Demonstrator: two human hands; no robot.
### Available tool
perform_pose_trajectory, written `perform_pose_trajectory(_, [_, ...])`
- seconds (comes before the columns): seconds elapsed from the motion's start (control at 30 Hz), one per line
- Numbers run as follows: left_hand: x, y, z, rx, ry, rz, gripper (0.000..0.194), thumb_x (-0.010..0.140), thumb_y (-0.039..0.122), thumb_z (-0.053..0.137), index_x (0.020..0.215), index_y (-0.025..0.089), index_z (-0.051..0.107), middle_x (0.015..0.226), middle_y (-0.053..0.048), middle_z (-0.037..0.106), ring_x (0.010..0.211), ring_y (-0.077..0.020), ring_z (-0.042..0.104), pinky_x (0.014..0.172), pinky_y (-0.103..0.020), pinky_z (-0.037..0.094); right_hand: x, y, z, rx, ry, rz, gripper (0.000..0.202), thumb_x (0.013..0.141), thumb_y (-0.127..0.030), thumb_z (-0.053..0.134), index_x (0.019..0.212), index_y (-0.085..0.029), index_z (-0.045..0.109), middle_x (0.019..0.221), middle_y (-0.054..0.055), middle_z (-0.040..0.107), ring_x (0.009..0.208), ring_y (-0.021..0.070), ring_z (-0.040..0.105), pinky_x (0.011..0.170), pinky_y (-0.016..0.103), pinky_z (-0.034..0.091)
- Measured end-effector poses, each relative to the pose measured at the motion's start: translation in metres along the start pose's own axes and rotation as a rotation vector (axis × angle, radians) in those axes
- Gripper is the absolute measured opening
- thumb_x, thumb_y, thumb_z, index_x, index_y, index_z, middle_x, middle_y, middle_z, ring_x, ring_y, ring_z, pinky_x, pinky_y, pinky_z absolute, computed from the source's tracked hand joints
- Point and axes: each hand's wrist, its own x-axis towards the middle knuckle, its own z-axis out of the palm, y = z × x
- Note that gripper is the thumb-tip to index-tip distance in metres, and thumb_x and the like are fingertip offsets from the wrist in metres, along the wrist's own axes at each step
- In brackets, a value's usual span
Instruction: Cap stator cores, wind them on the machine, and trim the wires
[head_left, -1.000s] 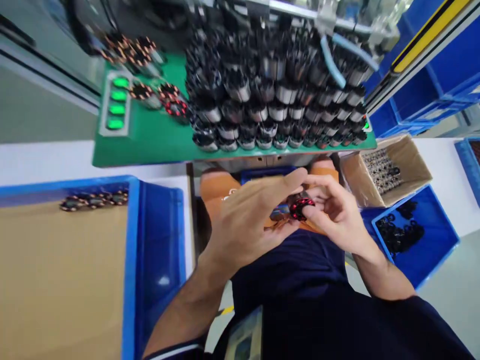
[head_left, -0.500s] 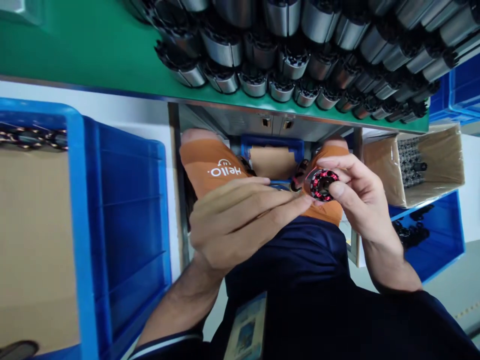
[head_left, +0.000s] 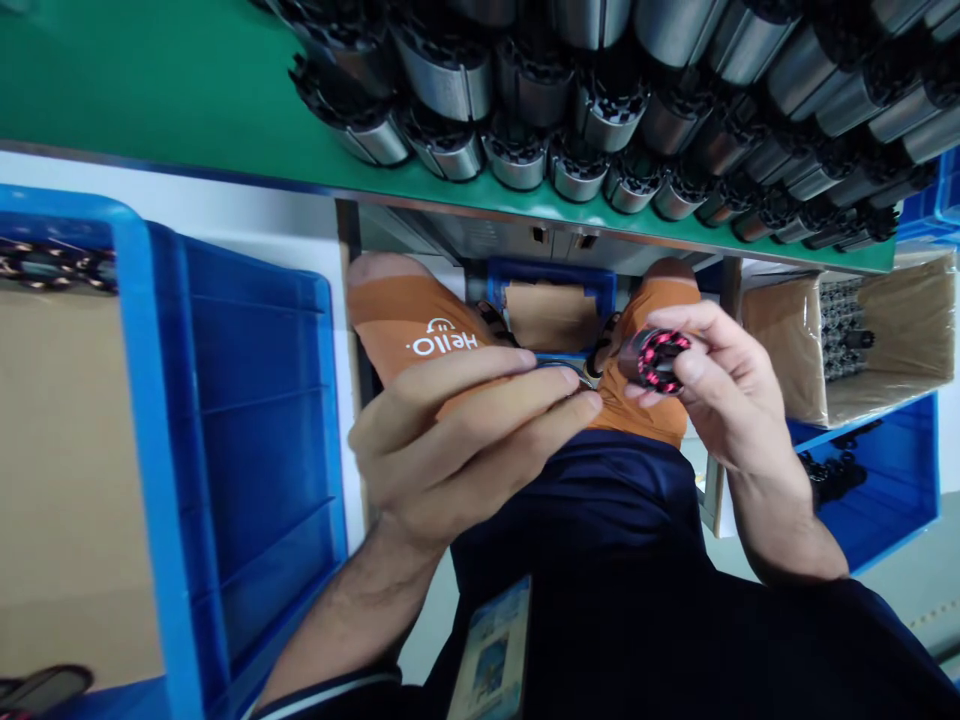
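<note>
My right hand [head_left: 727, 400] grips a small cylindrical motor stator [head_left: 656, 358] with red windings, its wound end turned toward my left hand. My left hand [head_left: 457, 440] is curled, fingertips pinching a thin metal ring or tool [head_left: 564, 368] just left of the stator; what it is exactly I cannot tell. Both hands hover over my lap, above orange knees and a dark blue garment. Rows of similar grey-and-black stators [head_left: 570, 170] stand on the green bench top [head_left: 187, 110] above.
A blue bin [head_left: 247, 430] with a cardboard liner sits at left, a few wound parts at its far edge. A cardboard box [head_left: 892, 330] of small parts and a blue bin [head_left: 885, 480] with black rings are at right. Another blue bin [head_left: 551, 300] lies under the bench.
The view dropped from the bench top to my lap. My right hand tilted the stator, so its side shows. My left hand's fingers pulled slightly away from it.
</note>
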Motion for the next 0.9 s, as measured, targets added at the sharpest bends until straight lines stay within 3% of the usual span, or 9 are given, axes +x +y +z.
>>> perform_pose_trajectory(0.1, [-0.024,-0.009,0.022,0.166,-0.135,-0.026,0.022,0.097,0.019,0.096,0.11,0.038,0.095,0.113,0.004,0.094,0.116,-0.0291,0.085,0.099,-0.046,0.07,0.0,-0.002,-0.007,-0.043,0.057,-0.073,0.047,0.104,-0.057,0.093,0.138,-0.028,0.079,0.111,0.004,0.092,0.088,0.0208,0.089,0.079,0.033,0.078])
perform_pose_trajectory(0.17, [-0.029,-0.01,0.032,0.07,-0.207,-0.259,0.008,0.103,0.025,0.09,0.1,0.032,0.093,0.11,-0.001,0.094,0.114,-0.031,0.086,0.102,-0.051,0.07,-0.001,-0.002,-0.008,-0.085,0.054,-0.117,0.043,0.106,-0.053,0.092,0.139,-0.029,0.079,0.11,0.004,0.092,0.089,0.021,0.089,0.082,0.034,0.077])
perform_pose_trajectory(0.23, [-0.021,-0.005,0.032,-0.102,-0.131,-0.429,0.003,0.103,0.03,0.091,0.104,0.03,0.094,0.111,-0.003,0.094,0.11,-0.029,0.086,0.105,-0.05,0.069,-0.002,-0.001,-0.006,-0.137,0.055,-0.15,0.042,0.106,-0.051,0.093,0.138,-0.028,0.079,0.11,0.005,0.092,0.093,0.0219,0.091,0.086,0.034,0.077])
perform_pose_trajectory(0.33, [0.008,0.01,0.025,-0.306,-0.001,-0.469,0.025,0.094,0.035,0.103,0.117,0.031,0.095,0.124,-0.004,0.093,0.116,-0.0269,0.086,0.11,-0.047,0.068,0.0,0.002,0.001,-0.194,0.058,-0.186,0.041,0.104,-0.049,0.096,0.134,-0.027,0.079,0.109,0.004,0.092,0.097,0.0207,0.091,0.087,0.031,0.076])
perform_pose_trajectory(0.43, [0.028,0.022,0.026,-0.454,0.046,-0.487,0.012,0.097,0.027,0.099,0.108,0.03,0.094,0.124,-0.004,0.092,0.117,-0.0237,0.086,0.111,-0.042,0.069,0.002,0.005,0.004,-0.195,0.04,-0.208,0.033,0.106,-0.037,0.095,0.133,-0.028,0.081,0.109,0.002,0.091,0.097,0.0155,0.089,0.086,0.024,0.073])
perform_pose_trajectory(0.5, [0.027,0.023,0.034,-0.544,0.017,-0.561,0.004,0.104,0.025,0.09,0.1,0.026,0.091,0.123,-0.006,0.091,0.116,-0.0219,0.086,0.107,-0.038,0.07,0.002,0.006,0.002,-0.154,0.01,-0.21,0.033,0.107,-0.033,0.094,0.136,-0.028,0.081,0.11,0.001,0.091,0.097,0.0143,0.088,0.086,0.023,0.072])
perform_pose_trajectory(0.67, [0.0,0.008,0.048,-0.713,-0.036,-0.843,0.026,0.108,0.044,0.089,0.095,0.021,0.088,0.121,-0.012,0.092,0.109,-0.0235,0.089,0.097,-0.034,0.073,-0.003,0.005,-0.011,-0.071,-0.111,-0.117,0.044,0.109,-0.044,0.089,0.147,-0.027,0.074,0.105,0.002,0.089,0.088,0.018,0.088,0.078,0.027,0.072])
perform_pose_trajectory(0.8, [0.014,0.015,0.035,-0.8,-0.124,-0.83,0.016,0.103,0.037,0.095,0.116,0.027,0.096,0.12,-0.009,0.093,0.11,-0.0264,0.091,0.098,-0.039,0.077,-0.001,0.009,-0.013,-0.114,-0.165,-0.061,0.049,0.105,-0.04,0.093,0.146,-0.025,0.072,0.1,0.001,0.087,0.084,0.0162,0.086,0.078,0.025,0.071])
perform_pose_trajectory(0.9, [0.031,0.025,0.028,-0.78,-0.118,-0.71,0.008,0.102,0.02,0.092,0.103,0.028,0.095,0.11,-0.005,0.092,0.103,-0.0203,0.089,0.089,-0.028,0.073,0.002,0.014,-0.01,-0.096,-0.187,-0.088,0.045,0.106,-0.031,0.092,0.147,-0.025,0.073,0.099,-0.001,0.084,0.083,0.0123,0.083,0.079,0.02,0.069])
